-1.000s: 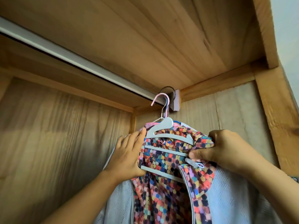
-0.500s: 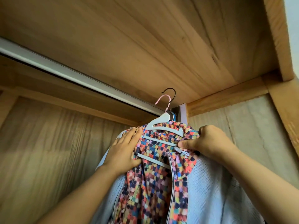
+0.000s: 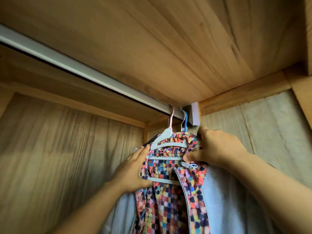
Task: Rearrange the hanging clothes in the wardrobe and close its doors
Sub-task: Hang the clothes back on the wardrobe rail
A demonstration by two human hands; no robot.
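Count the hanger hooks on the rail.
2. A pink hook sits on the rail, left of a blue hook beside the end bracket. Others may be hidden behind these.

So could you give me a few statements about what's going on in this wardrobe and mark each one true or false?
1. The pink hanger hook sits over the metal rail. True.
2. The colourful checked garment lies folded on a shelf. False: it hangs from a pale hanger near the rail's right end.
3. The right hand grips the garment's shoulder. True.
4. The left hand hangs idle, away from the clothes. False: it rests with straight fingers against the garment's left side.
5. The rail is crowded with clothes along its whole length. False: everything to the left of the hooks is bare.
6. A blue hook hangs just right of the pink one. True.
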